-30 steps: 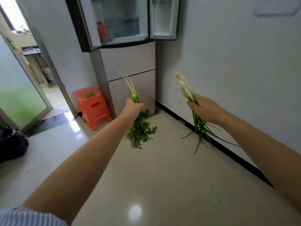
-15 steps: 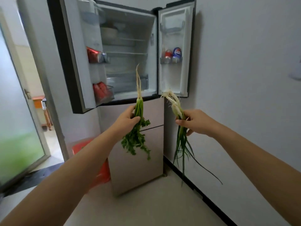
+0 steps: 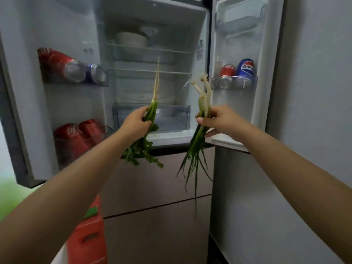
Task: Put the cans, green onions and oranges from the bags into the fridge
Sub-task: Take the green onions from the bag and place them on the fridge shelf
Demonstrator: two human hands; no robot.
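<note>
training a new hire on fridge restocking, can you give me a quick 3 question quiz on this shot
1. True or false: both doors of the fridge are open.
2. Which hand grips the green onions? A) left hand B) right hand C) neither
3. Fill in: the blue can stands in the ____ door's shelf, beside a red can.

Key:
1. True.
2. B. The left hand grips the leafy herb bunch, roots up.
3. Right.
</note>
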